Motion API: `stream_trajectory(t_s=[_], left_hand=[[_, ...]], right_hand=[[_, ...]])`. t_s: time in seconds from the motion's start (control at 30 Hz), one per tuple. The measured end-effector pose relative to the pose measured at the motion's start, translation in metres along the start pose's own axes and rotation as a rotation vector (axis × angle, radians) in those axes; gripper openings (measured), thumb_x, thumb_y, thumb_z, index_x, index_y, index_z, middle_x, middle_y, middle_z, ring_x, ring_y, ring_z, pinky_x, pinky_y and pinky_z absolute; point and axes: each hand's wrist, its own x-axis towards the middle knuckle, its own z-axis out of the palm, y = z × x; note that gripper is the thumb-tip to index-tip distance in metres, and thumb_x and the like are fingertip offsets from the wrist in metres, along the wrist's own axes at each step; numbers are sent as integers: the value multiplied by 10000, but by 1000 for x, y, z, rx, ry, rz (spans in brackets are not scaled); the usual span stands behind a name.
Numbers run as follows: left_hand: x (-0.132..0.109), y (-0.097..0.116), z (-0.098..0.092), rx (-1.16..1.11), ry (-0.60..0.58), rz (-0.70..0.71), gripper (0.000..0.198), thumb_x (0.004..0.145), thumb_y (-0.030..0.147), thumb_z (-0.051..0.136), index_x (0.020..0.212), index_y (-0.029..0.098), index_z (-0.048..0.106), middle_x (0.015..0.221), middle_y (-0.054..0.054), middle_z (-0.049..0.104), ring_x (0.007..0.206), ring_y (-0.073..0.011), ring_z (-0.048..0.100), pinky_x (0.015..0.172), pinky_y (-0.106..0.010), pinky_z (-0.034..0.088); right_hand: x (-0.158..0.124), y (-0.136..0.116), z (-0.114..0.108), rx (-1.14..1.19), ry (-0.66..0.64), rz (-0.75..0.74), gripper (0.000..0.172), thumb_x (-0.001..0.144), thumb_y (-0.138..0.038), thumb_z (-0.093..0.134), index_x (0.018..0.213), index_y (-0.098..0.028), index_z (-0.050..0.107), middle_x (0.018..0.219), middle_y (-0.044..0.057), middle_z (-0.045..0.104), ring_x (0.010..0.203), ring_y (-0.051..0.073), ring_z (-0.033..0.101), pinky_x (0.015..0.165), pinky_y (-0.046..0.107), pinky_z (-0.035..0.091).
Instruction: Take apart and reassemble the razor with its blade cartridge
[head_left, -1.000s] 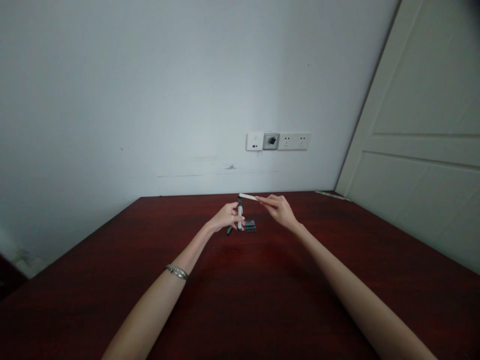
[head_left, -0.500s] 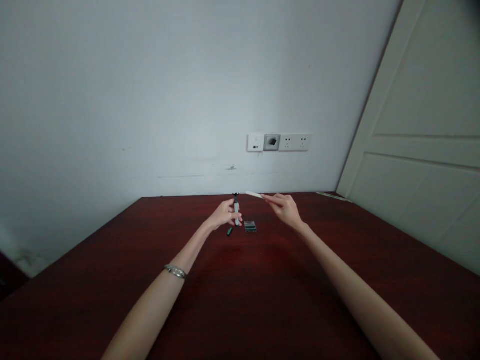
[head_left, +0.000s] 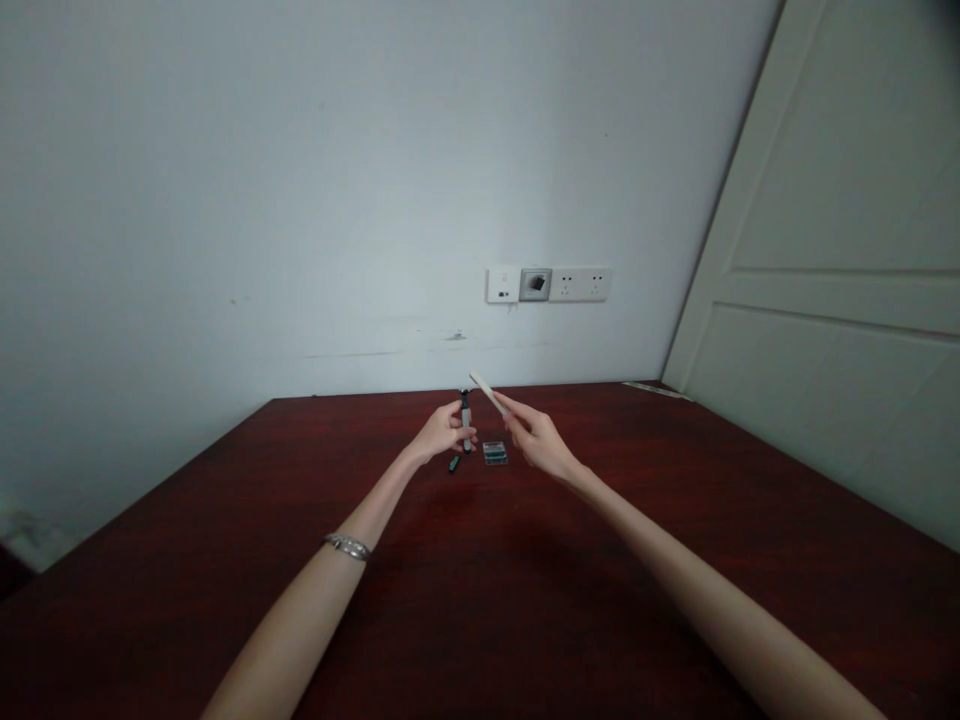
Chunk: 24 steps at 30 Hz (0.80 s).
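Upright in the fingers of my left hand (head_left: 439,435) is a razor (head_left: 466,430), with a grey and black handle and its dark, T-shaped end at the top. My right hand (head_left: 546,442) pinches a slim white stick (head_left: 487,392), whose far tip slants up and left to beside the razor's top; whether the two touch I cannot tell. Just below my left hand lies a small dark green piece (head_left: 454,464), perhaps a razor cartridge. Between the hands a small clear case (head_left: 495,453) with green and dark contents rests on the table.
The dark red wooden table (head_left: 465,600) runs back to a white wall with sockets (head_left: 580,284). A pale panelled door (head_left: 832,280) stands along the right side. A flat strip (head_left: 656,390) lies at the table's back right edge.
My right hand has moved left and slightly down, and the white stick now points more steeply upward, closer to the razor's top. My left hand keeps its hold; the view has shifted slightly.
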Motion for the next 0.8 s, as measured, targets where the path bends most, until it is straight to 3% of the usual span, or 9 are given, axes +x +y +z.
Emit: stream_trajectory(t_s=[0.13, 0.33, 0.57, 0.8], left_hand=[[-1, 2, 3, -4, -13, 5, 294, 717, 193, 665, 919, 155, 455, 662, -42, 646, 580, -194, 668, 471, -237, 507], [-1, 5, 2, -26, 8, 19, 278, 725, 175, 653, 907, 158, 443, 653, -29, 638, 568, -190, 666, 464, -233, 506], [1, 1, 0, -33, 20, 8, 286, 721, 201, 661, 881, 164, 426, 653, -29, 643, 549, -179, 661, 452, -226, 506], [3, -3, -2, 2, -11, 17, 258, 724, 173, 650, 886, 155, 450, 657, -40, 648, 556, -174, 661, 458, -217, 504]], right_hand=[[-3, -4, 10, 91, 29, 59, 491, 885, -368, 405, 1329, -166, 466, 622, -16, 491, 494, 84, 365, 474, 203, 352], [-22, -9, 26, 34, 89, 114, 501, 873, -330, 384, 1328, -136, 465, 690, 8, 550, 557, 97, 409, 536, 218, 380], [-22, -23, 24, -28, 161, 80, 495, 886, -319, 362, 1330, -125, 462, 697, 14, 582, 534, 100, 423, 528, 220, 391], [-31, -15, 36, -75, 118, -6, 460, 889, -266, 365, 1325, -171, 473, 1002, 86, 668, 820, 186, 619, 755, 307, 484]])
